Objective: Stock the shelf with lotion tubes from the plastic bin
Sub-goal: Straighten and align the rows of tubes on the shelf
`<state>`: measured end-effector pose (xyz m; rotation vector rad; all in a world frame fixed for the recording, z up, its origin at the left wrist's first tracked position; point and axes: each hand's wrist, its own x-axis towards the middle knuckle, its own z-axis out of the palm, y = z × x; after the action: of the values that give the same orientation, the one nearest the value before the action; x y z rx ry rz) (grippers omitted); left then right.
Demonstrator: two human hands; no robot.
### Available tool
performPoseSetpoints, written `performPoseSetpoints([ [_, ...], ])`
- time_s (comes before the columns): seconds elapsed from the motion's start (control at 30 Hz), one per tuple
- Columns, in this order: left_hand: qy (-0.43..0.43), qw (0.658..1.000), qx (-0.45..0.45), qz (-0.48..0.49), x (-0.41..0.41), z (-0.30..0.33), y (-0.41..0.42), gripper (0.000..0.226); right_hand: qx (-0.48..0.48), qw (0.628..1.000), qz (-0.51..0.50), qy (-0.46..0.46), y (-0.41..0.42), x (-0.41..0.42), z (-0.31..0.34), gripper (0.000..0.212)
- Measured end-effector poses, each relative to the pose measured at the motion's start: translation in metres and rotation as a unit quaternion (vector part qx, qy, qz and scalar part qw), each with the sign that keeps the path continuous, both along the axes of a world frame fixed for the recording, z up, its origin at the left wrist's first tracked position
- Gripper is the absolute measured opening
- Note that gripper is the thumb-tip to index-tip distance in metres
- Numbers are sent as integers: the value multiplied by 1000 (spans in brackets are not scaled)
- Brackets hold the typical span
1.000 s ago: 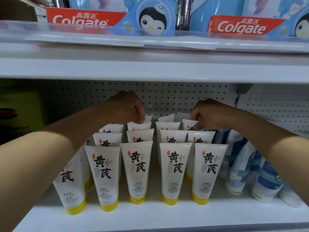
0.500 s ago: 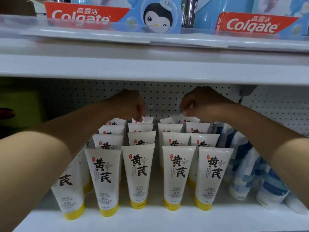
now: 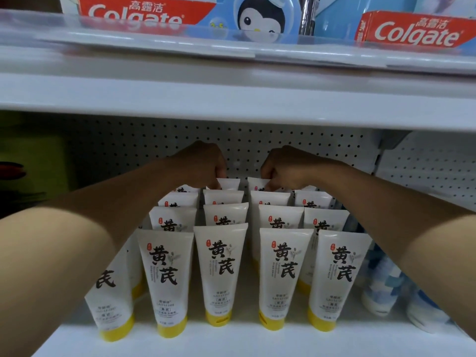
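A shop, prob. the toiletries aisle of a supermkt or drugstore: white metal retail shelving (image 3: 231, 99) w/ a pegboard back panel (image 3: 257, 140). Identical white lotion tubes (image 3: 221, 274) w/ yellow caps stand in neat rows, front-facing. Boxed Colgate toothpaste (image 3: 412, 32) sits on the tier above behind a clear plastic rail, blue-white packs (image 3: 378, 287) to the right.

I'm seeing even, soft light dimming toward the pegboard (image 3: 283, 140), glare washing the blurred upper shelf edge (image 3: 231, 50), and wide-angle bending swelling my forearms at the corners.
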<state>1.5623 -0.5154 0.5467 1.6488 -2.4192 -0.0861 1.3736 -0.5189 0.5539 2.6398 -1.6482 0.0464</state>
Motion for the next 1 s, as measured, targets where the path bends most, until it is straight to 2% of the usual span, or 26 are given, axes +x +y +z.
performPoseSetpoints([
  [0.3,0,1000,10,11,-2,2,2,25,-3,1000,5,-5,3,2,1,17],
  [0.57,20,1000,4,9,-2,2,7,27,-10,1000,6,3,7,-1,0,26],
  [0.73,77,997,-25,0,-8,6,16,27,-6,998,15,-63,13,-9,4,20],
  [0.83,95,995,-36,-5,-15,8,24,24,-31,992,10,-121,20,-24,16,30],
  [1.0,106,994,-37,-10,-30,10,31,20,-59,992,-38,-105,23,-59,18,31],
])
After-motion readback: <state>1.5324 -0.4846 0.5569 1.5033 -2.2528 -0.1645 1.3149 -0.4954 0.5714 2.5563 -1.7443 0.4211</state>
